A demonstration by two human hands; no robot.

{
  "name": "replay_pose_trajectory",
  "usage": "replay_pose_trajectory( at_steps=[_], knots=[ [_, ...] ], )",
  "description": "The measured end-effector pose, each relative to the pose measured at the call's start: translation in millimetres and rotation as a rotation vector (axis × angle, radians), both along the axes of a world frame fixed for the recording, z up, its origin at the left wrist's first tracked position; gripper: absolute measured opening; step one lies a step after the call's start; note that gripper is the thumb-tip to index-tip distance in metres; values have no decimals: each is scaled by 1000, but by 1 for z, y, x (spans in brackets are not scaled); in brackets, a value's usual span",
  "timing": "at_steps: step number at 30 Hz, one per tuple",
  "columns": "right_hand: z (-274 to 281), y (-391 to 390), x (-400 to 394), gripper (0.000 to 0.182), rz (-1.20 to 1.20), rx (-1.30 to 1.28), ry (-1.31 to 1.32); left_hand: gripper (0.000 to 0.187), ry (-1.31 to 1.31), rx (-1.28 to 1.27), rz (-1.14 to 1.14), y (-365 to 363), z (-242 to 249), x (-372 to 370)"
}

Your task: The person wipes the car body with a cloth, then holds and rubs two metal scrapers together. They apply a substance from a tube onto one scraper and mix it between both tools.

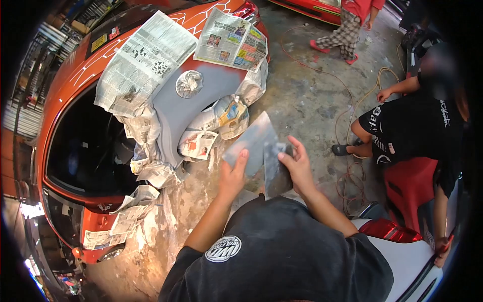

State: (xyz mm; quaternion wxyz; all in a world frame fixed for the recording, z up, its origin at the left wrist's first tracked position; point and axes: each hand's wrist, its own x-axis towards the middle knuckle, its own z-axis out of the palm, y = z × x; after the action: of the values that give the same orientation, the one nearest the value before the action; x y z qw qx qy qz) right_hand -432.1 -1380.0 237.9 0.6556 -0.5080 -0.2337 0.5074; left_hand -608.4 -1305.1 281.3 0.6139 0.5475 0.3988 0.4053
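Observation:
In front of my chest, both hands hold thin grey sheets that look like sandpaper. Between the thumb and fingers of my left hand (235,173) is a pale grey sandpaper sheet (254,138), its corner pointing up. My right hand (299,166) pinches a darker sandpaper sheet (276,176), thumb on its face and index finger raised. The two sheets overlap in this view. Beyond them stands an orange car (75,108) with a grey-coated rear panel (173,108), bordered by taped newspaper (151,48). Crumpled newspaper (221,118) also covers its wheel.
At the right, a person in black (417,118) sits or leans by a red panel (412,183). Another person in checked trousers (347,32) is at the far end. Hoses (352,95) lie across the concrete floor (312,75). A white car part (397,251) is close on my right.

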Motion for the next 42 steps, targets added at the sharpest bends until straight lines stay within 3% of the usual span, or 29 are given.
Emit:
replay_pose_trajectory(
  at_steps=[2, 3, 5, 11, 15, 17, 18, 21, 23, 24, 25, 28, 30, 32, 35, 38, 41, 42],
  knots=[
    [17, 10, 8, 52, -36, -23, 208, 33, -323, -257, 18, -12, 3, 14],
    [26, 11, 15, 38, 50, -51, 424, 34, -389, -318, -19, -17, 7, 15],
    [41, 11, 26, 32, 75, -10, 331, 36, -522, -445, -92, -25, 13, 13],
    [69, -3, 60, 28, 440, -91, -87, 23, 304, -23, -540, 6, -8, -29],
    [59, -6, 64, 29, 642, -131, -311, 23, 462, -14, -518, 22, 20, -38],
    [51, -7, 64, 30, 681, -148, -342, 26, 182, -56, -236, 33, 8, -43],
    [48, -7, 60, 30, 593, -135, -215, 28, 44, -71, -97, 37, 4, -46],
    [38, -5, 44, 30, 299, -73, 177, 54, 118, 26, -78, 45, 3, -56],
    [36, 1, 34, 30, 70, 0, 453, 69, 47, -31, -109, 27, -7, -46],
    [35, 2, 32, 30, 63, 23, 468, 78, 14, -59, -125, 15, -16, -41],
    [35, 3, 30, 31, 56, 47, 484, 92, -2, -108, -283, 8, -31, -42],
    [40, 1, 22, 30, 80, 39, 468, 79, -191, -6, -449, -20, -49, -28],
    [39, -4, 16, 30, 107, -9, 391, 76, -313, -191, -313, -25, -35, -22],
    [37, -4, 14, 30, 132, -51, 260, 75, -355, -339, -215, -17, -15, -18],
    [38, -6, 18, 31, 159, -19, -157, 62, -346, -307, -245, -8, -11, -32],
    [32, -7, 8, 31, 106, -30, 31, 56, -250, -209, -199, -14, -11, -31],
    [45, -9, -12, 30, 163, 0, -23, 57, -50, 39, -215, -18, -13, -20],
    [45, -10, -15, 29, 186, 10, -42, 58, -77, 15, -198, -22, -13, -15]
  ],
)
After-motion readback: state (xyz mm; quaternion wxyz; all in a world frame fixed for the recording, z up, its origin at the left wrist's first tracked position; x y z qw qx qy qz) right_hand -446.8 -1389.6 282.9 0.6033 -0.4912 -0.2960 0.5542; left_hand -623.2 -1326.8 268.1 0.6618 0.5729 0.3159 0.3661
